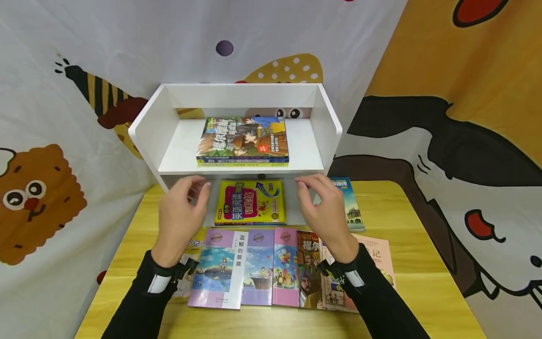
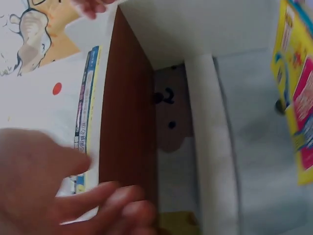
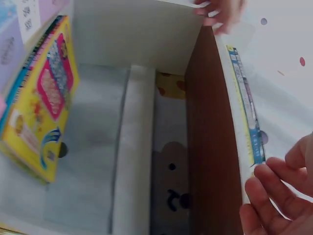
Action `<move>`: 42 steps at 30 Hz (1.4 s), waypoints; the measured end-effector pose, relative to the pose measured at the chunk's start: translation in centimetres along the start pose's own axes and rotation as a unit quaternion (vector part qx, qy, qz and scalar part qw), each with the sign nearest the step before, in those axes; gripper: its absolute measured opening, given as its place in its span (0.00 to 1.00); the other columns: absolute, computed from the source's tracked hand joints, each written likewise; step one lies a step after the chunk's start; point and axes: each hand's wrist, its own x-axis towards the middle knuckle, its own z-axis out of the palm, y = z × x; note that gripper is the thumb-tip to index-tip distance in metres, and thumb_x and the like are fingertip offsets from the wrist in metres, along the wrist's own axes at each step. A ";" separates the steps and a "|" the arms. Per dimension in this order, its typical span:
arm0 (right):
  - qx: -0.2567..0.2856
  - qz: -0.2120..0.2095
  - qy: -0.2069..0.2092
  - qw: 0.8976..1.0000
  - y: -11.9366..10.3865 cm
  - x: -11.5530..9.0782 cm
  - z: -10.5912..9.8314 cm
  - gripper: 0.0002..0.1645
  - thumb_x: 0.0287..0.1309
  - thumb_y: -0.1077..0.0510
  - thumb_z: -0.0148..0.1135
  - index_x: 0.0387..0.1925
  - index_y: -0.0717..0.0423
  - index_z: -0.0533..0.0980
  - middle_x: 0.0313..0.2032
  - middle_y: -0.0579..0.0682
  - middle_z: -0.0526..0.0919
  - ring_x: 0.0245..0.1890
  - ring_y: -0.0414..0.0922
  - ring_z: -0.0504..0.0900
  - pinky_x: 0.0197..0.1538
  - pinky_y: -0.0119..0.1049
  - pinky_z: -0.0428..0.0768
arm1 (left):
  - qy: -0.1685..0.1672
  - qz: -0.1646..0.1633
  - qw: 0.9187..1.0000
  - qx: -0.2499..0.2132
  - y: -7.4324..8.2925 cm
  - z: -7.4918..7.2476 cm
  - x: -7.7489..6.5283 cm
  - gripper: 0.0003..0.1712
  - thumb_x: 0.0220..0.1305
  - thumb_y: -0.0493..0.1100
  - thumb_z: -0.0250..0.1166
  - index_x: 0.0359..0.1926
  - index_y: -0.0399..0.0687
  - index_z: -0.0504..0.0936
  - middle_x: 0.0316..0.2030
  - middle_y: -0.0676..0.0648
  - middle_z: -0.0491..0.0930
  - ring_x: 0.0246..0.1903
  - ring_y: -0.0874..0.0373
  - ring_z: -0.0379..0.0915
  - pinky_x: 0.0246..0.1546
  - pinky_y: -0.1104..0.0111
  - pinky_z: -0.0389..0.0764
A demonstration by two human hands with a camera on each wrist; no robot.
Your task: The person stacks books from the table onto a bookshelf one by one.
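My left hand [image 1: 179,219] is raised at the front left of a white two-level bookshelf [image 1: 245,172], fingers loosely bent and holding nothing. Opposite it, my right hand [image 1: 328,214] hovers near the front right of the shelf, also with nothing in its grasp. Between and beyond them, a neat stack of books [image 1: 243,139] lies flat on the upper board, a detective-style cover on top. Below, a yellow book [image 1: 250,202] tops another pile on the lower level. The right wrist view shows my right fingertips [image 3: 261,188] close to the upper board's front edge.
On the wooden table [image 1: 406,263], a row of overlapping books [image 1: 256,270] lies in front of the shelf, partly under my forearms. A blue book [image 1: 351,207] lies right of the shelf. A patterned cloth [image 1: 114,42] hangs behind.
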 end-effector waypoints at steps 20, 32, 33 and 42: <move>-0.089 0.152 -0.128 0.976 7.1 -10.0 -2.1 0.13 0.66 0.49 0.51 0.41 0.46 0.81 0.39 0.43 0.81 0.35 0.38 0.78 0.34 0.41 0.81 | -0.221 -0.123 0.967 0.038 -5.3 4.3 -10.3 0.26 0.61 0.62 0.59 0.53 0.53 0.77 0.33 0.53 0.77 0.27 0.60 0.70 0.25 0.65 0.73; -0.191 0.310 -0.254 0.896 16.4 -9.2 -6.2 0.31 0.68 0.44 0.46 0.60 0.64 0.67 0.46 0.63 0.77 0.37 0.56 0.76 0.37 0.51 0.74 | -0.203 -0.125 0.971 0.031 -5.9 6.2 -13.7 0.11 0.62 0.58 0.61 0.35 0.60 0.82 0.21 0.56 0.72 0.20 0.60 0.65 0.20 0.65 0.66; -0.196 0.318 -0.266 0.888 17.2 -9.2 -6.4 0.32 0.68 0.44 0.46 0.60 0.66 0.66 0.46 0.65 0.77 0.37 0.56 0.76 0.37 0.51 0.74 | -0.198 -0.127 0.971 0.031 -6.0 6.2 -13.8 0.11 0.62 0.58 0.60 0.33 0.60 0.81 0.20 0.56 0.72 0.19 0.60 0.65 0.20 0.65 0.65; -0.235 0.359 -0.354 0.831 21.5 -9.2 -6.0 0.35 0.60 0.30 0.50 0.16 0.55 0.70 0.18 0.55 0.66 0.17 0.51 0.66 0.19 0.42 0.62 | -0.189 -0.137 0.972 0.025 -5.4 6.0 -15.1 0.10 0.62 0.57 0.60 0.28 0.63 0.79 0.16 0.58 0.70 0.17 0.61 0.64 0.19 0.66 0.65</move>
